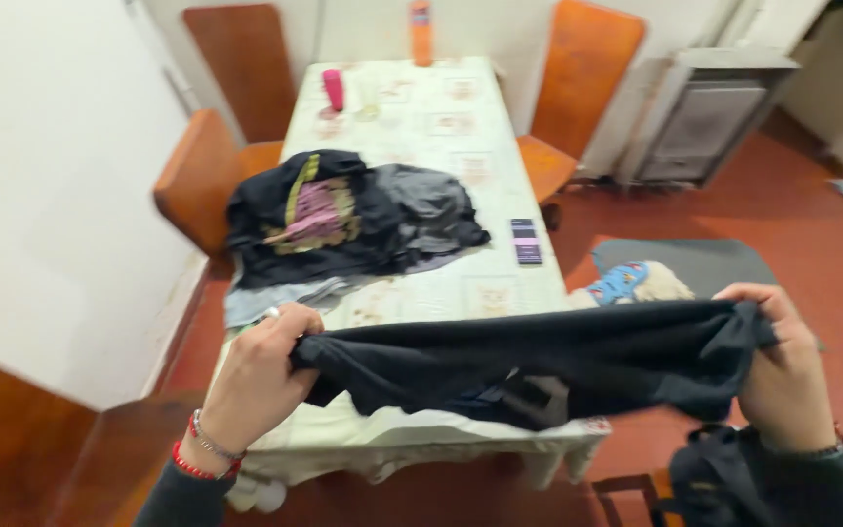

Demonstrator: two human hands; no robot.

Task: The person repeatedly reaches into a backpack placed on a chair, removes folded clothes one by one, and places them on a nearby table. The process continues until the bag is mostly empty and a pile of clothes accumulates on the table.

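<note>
Both hands clench a dark garment (pixel 539 356) — left hand (pixel 260 376), right hand (pixel 782 376) — stretched taut above the table's (pixel 441 107) near edge; mid-fold, it seems — bringing the ends together likely follows.

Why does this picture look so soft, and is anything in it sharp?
Head view: motion blur smears the whole frame; the left hand, right hand and dark garment are soft-edged, the far pink cup hazier; lighting flat, no glare.

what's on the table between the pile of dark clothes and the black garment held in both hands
In the head view, mostly bare patterned tablecloth separates the pile of dark clothes from the black garment; a light grey-blue cloth lies at the left.
</note>
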